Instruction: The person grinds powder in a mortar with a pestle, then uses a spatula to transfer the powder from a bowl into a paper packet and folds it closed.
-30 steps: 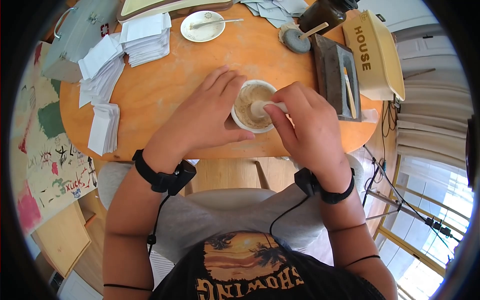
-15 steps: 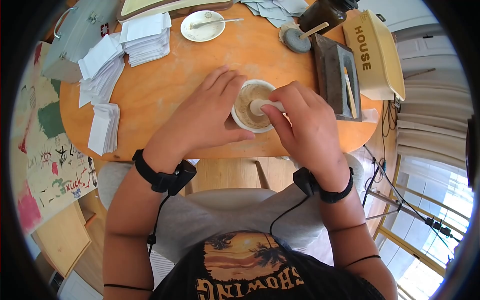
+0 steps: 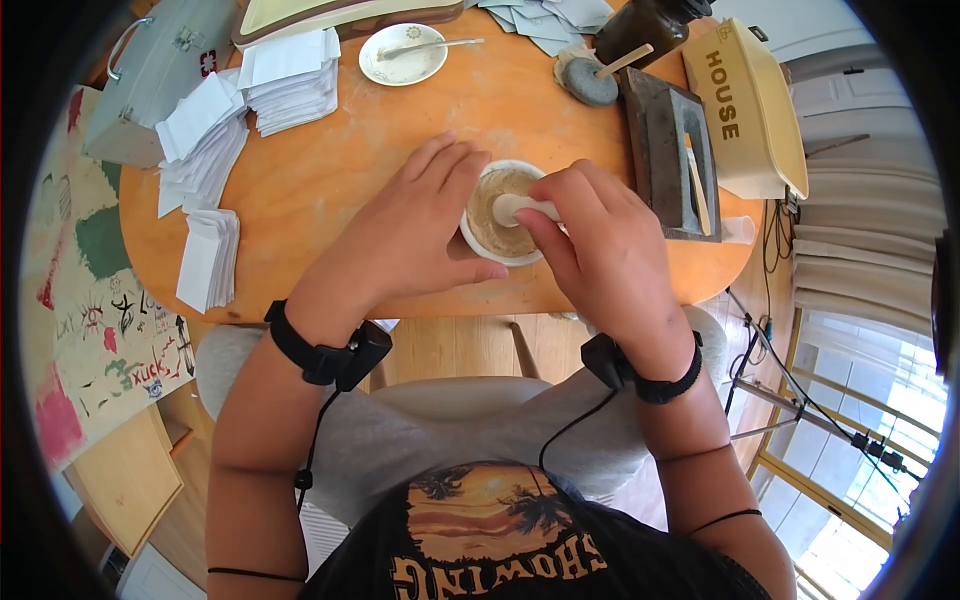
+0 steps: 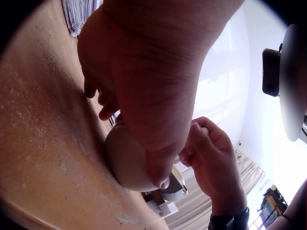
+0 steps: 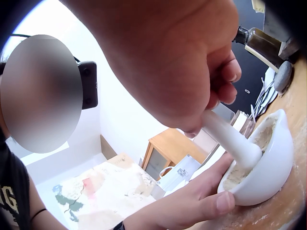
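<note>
A white mortar (image 5: 276,165) stands on the wooden table, its inside coated with tan powder (image 3: 487,212). My right hand (image 3: 607,240) grips the handle of a white pestle (image 5: 230,139), whose rounded head sits down in the powder. The pestle leans toward my right hand. Beside the mortar, my left hand (image 3: 415,225) rests against its left wall with fingers extended and thumb apart along the near side. In the left wrist view the mortar's outer wall (image 4: 127,160) shows below that palm, and part of it is hidden by the thumb.
Stacks of folded white paper (image 3: 290,80) lie at the left. Behind is a small plate (image 3: 403,68) with a spatula on it. On the right are a dark stone tray (image 3: 655,150) holding a wooden stick, a round grey stone (image 3: 590,82), a dark bottle (image 3: 650,30) and a cream bin (image 3: 745,110).
The pestle and my right hand have shifted slightly left within the mortar. My left hand has stayed in place against the mortar.
</note>
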Tool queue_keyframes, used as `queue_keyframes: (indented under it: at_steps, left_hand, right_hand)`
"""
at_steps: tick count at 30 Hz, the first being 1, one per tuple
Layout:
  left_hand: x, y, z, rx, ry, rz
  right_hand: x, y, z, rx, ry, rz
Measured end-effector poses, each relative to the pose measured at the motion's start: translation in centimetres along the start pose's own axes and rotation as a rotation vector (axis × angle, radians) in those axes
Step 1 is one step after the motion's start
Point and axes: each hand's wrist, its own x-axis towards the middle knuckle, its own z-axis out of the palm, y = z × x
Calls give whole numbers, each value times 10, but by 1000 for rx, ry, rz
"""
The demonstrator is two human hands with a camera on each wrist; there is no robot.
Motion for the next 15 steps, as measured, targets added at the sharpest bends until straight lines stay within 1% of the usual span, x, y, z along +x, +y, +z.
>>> queue_keyframes:
  at_steps: [4,7,15]
  left_hand:
    - [0,0,1,-5,0,-3]
    - [0,0,0,-8,2,2]
    - [-1,0,0,-2,6,0]
  right_hand:
    - [-2,4,9,11,-6,10]
    - [0,1,0,23,15,-5]
    - [2,3,0,1,38,19]
